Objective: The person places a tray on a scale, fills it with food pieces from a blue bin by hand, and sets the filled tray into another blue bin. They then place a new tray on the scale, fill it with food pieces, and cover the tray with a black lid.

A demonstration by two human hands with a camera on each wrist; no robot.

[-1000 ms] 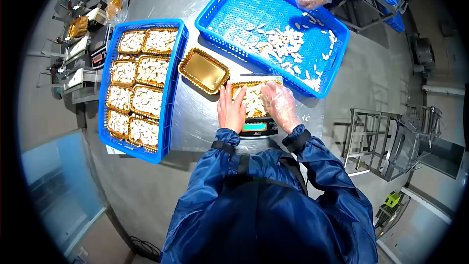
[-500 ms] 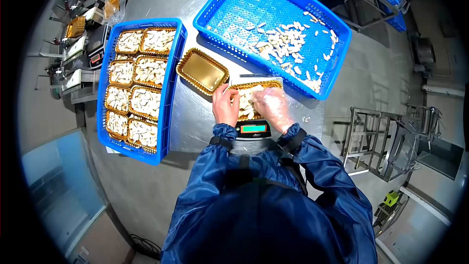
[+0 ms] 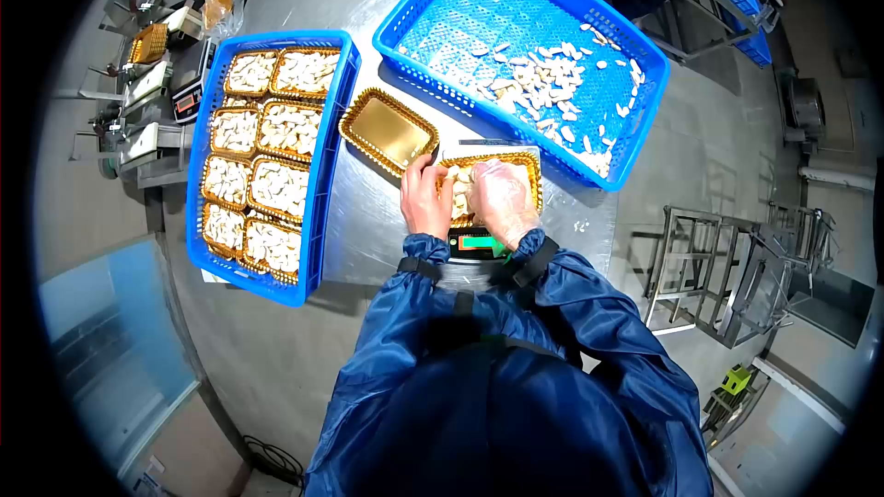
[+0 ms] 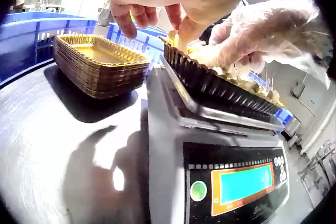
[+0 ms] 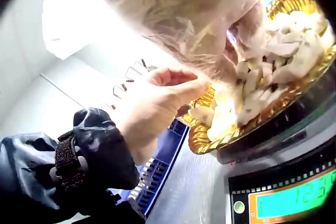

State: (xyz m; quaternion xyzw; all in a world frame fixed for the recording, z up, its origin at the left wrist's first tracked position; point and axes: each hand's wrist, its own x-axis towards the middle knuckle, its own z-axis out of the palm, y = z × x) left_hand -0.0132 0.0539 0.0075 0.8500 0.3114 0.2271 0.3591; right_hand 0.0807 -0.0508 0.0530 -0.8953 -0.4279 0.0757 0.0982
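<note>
A gold fluted tray [image 3: 534, 186] of pale, chunky food pieces [image 5: 299, 50] sits on a digital scale [image 4: 236, 182] with a lit display. My left hand [image 3: 426, 201], bare, is at the tray's left edge with fingers bent; its thumb and fingertips meet close to a pale piece at the rim. Whether it pinches that piece I cannot tell. My right hand [image 3: 504, 200], in a clear plastic glove, reaches into the tray, its curled fingers gripping among the pieces and hiding part of them. A stack of gold trays [image 4: 100, 77] stands left of the scale, its top one bare.
At the left, a blue crate [image 3: 343, 83] holds several filled gold trays. Behind the scale, a larger blue crate [image 3: 460, 14] contains loose pale pieces. Both stand on a steel table [image 3: 359, 239]. Metal frames [image 3: 704, 267] are off to the right.
My right hand has moved left across the tray and its fingers have curled inward. My left fingers have bent from straighter. Another person's gloved hand has left the large crate.
</note>
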